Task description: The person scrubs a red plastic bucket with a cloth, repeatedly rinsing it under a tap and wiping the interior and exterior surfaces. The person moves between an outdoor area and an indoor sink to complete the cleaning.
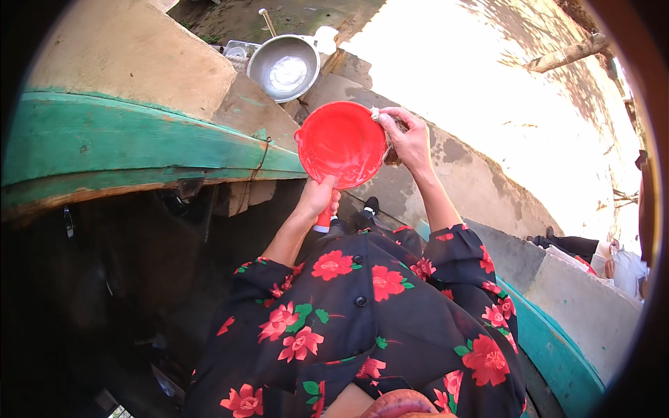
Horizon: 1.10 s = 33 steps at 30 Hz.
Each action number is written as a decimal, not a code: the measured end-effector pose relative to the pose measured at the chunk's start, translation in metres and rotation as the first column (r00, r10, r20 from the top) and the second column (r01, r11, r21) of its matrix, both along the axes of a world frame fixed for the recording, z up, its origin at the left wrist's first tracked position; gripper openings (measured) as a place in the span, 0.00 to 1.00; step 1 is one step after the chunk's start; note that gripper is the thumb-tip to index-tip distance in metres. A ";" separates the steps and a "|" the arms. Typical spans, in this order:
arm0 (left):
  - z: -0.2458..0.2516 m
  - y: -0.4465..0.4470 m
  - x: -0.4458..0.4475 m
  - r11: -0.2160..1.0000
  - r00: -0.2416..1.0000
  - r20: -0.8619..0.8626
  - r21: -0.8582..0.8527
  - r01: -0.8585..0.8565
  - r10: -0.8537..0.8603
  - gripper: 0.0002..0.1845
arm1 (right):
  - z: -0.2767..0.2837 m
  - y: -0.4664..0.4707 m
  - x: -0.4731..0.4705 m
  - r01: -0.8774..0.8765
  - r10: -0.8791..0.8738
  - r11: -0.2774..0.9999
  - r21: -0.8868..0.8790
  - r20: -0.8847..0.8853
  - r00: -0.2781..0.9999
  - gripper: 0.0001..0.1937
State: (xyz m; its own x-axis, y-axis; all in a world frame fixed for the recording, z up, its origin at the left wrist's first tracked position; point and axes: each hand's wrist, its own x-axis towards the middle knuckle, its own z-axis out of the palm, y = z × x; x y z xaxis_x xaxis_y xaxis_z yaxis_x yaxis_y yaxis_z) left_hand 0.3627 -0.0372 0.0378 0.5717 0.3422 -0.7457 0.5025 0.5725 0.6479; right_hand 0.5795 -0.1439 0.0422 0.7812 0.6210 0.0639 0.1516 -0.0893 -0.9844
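Note:
A round red long-handled pan or dipper is held up in front of my body, its inside facing me and wet or soapy-looking. My left hand is closed around its red handle, thumb up against the rim. The handle's pale end shows below that hand. At the upper right rim my right hand pinches a whitish, fibrous scrubber. Brown and stringy material hangs under the right palm, partly hidden by the hand and the pan.
Beyond the pan stands a metal basin, near a clear plastic container. A green-painted wooden door sill curves along the left. On the right, a concrete ledge borders sunlit ground. A person is at the far right.

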 end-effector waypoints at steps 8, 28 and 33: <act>-0.003 -0.012 0.000 0.995 0.996 0.074 0.073 -0.061 0.056 0.06 | 0.016 0.007 -0.008 0.079 -0.051 0.989 -0.124 0.218 0.975 0.10; 0.005 -0.008 0.030 0.973 0.961 0.159 0.019 -0.231 0.226 0.05 | -0.031 0.003 -0.047 0.337 -0.342 0.940 -0.056 -0.140 0.929 0.08; 0.001 0.003 0.041 0.954 0.982 0.153 0.261 -0.150 0.113 0.08 | -0.042 0.015 -0.030 0.335 -0.320 0.942 0.026 -0.235 0.918 0.10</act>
State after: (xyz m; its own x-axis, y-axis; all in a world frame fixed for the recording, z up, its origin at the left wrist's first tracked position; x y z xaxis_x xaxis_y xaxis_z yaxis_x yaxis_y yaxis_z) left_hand 0.4033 -0.0340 0.0389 0.5967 0.5987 -0.5343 0.3321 0.4219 0.8436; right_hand 0.5500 -0.1291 0.0004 0.9387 0.3284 -0.1047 -0.0999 -0.0314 -0.9945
